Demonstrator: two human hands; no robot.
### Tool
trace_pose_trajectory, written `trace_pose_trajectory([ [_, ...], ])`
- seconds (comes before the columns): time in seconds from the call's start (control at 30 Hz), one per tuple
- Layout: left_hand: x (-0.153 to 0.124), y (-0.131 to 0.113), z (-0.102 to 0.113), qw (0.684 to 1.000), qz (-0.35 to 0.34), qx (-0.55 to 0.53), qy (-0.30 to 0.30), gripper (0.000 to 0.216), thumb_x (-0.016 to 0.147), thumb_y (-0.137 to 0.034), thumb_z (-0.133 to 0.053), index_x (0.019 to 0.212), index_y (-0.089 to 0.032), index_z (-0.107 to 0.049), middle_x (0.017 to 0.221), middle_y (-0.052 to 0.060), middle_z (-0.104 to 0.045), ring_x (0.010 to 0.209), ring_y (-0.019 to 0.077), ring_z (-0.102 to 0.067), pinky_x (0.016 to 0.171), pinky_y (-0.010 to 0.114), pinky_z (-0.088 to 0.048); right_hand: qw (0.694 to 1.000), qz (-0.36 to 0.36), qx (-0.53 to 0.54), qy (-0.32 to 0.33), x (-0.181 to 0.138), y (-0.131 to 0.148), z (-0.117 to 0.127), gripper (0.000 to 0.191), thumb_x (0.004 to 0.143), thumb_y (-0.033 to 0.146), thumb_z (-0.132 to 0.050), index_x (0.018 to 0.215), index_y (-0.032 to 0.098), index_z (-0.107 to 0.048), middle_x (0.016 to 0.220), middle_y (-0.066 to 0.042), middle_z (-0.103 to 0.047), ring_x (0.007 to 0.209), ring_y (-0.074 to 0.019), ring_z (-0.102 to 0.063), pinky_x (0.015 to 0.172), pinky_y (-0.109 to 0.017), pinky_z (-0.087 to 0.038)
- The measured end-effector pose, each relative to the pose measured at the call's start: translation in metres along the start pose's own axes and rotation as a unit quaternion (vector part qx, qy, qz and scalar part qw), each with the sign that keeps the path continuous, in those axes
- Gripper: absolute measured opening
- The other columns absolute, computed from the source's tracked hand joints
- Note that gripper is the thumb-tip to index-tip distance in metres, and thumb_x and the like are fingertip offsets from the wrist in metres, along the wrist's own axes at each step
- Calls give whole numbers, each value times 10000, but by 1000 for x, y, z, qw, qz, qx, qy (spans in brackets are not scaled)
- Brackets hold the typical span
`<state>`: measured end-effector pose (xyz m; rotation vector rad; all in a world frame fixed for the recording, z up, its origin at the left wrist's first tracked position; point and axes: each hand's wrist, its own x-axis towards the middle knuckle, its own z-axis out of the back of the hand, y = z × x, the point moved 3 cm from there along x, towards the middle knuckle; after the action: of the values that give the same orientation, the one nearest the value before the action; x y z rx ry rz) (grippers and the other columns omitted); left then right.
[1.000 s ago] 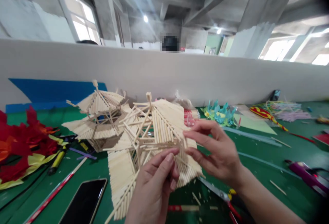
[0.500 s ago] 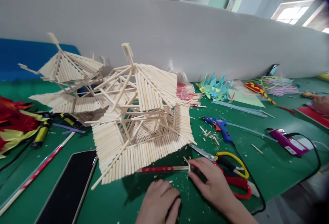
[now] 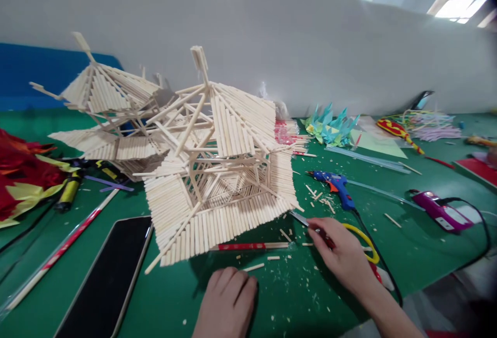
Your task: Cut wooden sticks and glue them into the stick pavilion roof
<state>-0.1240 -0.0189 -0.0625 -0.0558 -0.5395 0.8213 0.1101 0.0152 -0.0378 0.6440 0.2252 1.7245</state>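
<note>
My left hand (image 3: 227,302) rests on the green table with its fingers loosely curled under, and nothing shows in it. A short wooden stick (image 3: 254,267) lies at its fingertips. Farther right, my right hand (image 3: 339,250) closes its thumb and fingers on a dark red part of a red-handled tool (image 3: 325,236), mostly hidden by the hand. Scissors with a yellow handle (image 3: 367,239) lie under and beside that hand, a metal blade (image 3: 298,218) pointing toward the model. In front of both hands stands a pavilion model of wooden sticks (image 3: 221,229), its roof partly covered.
A second stick pavilion (image 3: 112,94) stands behind left. A phone (image 3: 106,276) lies at the left front. On the right are a blue glue gun (image 3: 336,187) with its cord, a purple device (image 3: 440,211) and a teal paper piece (image 3: 332,126). Wood scraps litter the table.
My right hand has let go of a small stick, which now lies on the table, and moved right onto the tools. My left hand has shifted slightly left. The view has tilted down.
</note>
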Motion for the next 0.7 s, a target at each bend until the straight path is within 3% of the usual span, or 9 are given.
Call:
trace_pose_trajectory([
  [0.13,1,13,-8,995,50,75,46,234,815,-130,-429,947,-192,-612,902,71,-673,860,253,-578,733,402,-422,997,-13,-54,54,1,-13,15,139,835,235,-463,813,190,-593,746,-45,-628,677,-183,-580,628,-326,-474],
  [0.37,14,16,-15,993,54,87,58,297,789,-50,-373,809,-194,-632,817,35,-682,856,225,-586,811,382,-396,985,41,-89,144,4,3,3,171,800,149,-479,883,206,-617,826,-51,-645,764,-196,-578,678,-333,-465],
  [0.57,21,20,-19,994,35,101,24,300,766,-55,-386,835,-208,-635,811,32,-696,806,231,-597,769,374,-391,984,48,-91,148,9,5,2,159,798,144,-480,832,217,-617,773,-17,-653,715,-166,-583,663,-293,-470],
  [0.7,18,25,-25,994,20,103,12,305,772,-95,-392,897,-232,-634,860,28,-710,836,236,-597,793,374,-377,988,13,-114,99,20,-16,15,183,823,178,-446,899,209,-609,843,-33,-664,772,-167,-600,698,-288,-481],
])
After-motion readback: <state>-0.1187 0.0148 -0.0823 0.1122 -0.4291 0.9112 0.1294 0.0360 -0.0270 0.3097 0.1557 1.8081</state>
